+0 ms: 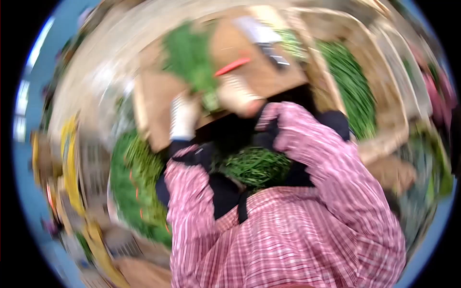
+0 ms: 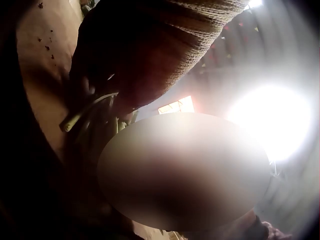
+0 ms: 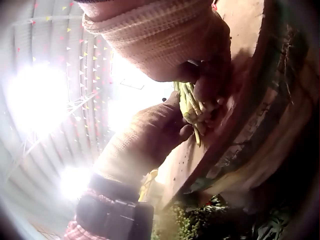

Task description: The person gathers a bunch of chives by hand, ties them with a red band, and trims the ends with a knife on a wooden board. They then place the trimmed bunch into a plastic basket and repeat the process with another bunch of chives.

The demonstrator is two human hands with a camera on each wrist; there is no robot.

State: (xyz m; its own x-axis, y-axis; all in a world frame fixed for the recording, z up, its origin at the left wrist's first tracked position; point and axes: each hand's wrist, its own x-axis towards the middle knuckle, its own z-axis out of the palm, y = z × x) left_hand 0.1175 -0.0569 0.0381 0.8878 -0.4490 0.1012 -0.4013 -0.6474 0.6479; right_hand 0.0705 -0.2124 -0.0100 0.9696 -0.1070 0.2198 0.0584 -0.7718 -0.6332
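Observation:
A bunch of long green stalks (image 1: 187, 55) lies on the brown board (image 1: 161, 108), leafy part away from the body and pale cut ends (image 3: 192, 107) toward it. In a pale knit glove, my left hand (image 1: 185, 115) grips the bunch from the left near those ends. My right hand (image 3: 200, 55), gloved too, curls its fingers around the stalk ends from the other side. In the left wrist view the left hand (image 2: 150, 50) is mostly dark, with a few stalk ends poking out below it. A red-orange strip (image 1: 233, 66) lies on the board beside the right hand.
A white-and-black device (image 1: 273, 53) sits at the board's back right. To the right stands a crate (image 1: 391, 81) of long green stalks (image 1: 348, 86). More greens (image 1: 139, 187) lie at lower left, and a heap (image 1: 257, 167) lies between the legs. Yellow crates (image 1: 69, 163) stand farther left.

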